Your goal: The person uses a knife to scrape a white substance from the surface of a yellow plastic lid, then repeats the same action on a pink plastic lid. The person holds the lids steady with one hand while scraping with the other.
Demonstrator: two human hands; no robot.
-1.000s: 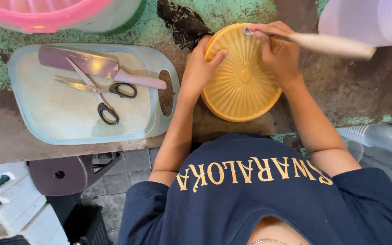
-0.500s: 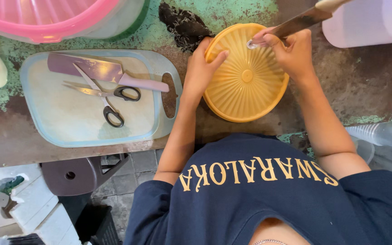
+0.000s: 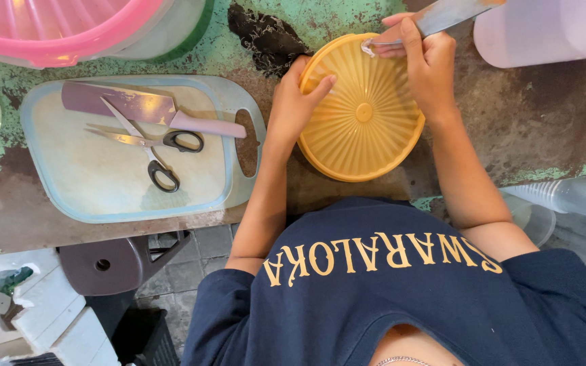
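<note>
A round yellow container with a ribbed lid (image 3: pixel 364 115) sits on the worn table right in front of me. My left hand (image 3: pixel 296 102) presses on its left rim, thumb on top of the lid. At the far rim, my right hand (image 3: pixel 428 64) grips a knife (image 3: pixel 452 12). Its tip touches the lid's edge, and the rest slants away to the upper right and out of view.
A pale cutting board (image 3: pixel 69 183) on the left carries a purple cleaver (image 3: pixel 123 105) and scissors (image 3: pixel 150 146). A pink basin (image 3: pixel 55 27) stands at the back left and a white container (image 3: pixel 551 27) at the back right. A brown stool (image 3: pixel 110 261) is below the table edge.
The knife has swung from pointing right to slanting up and away, with its tip kept at the lid's far rim. My left hand stays on the lid's left edge.
</note>
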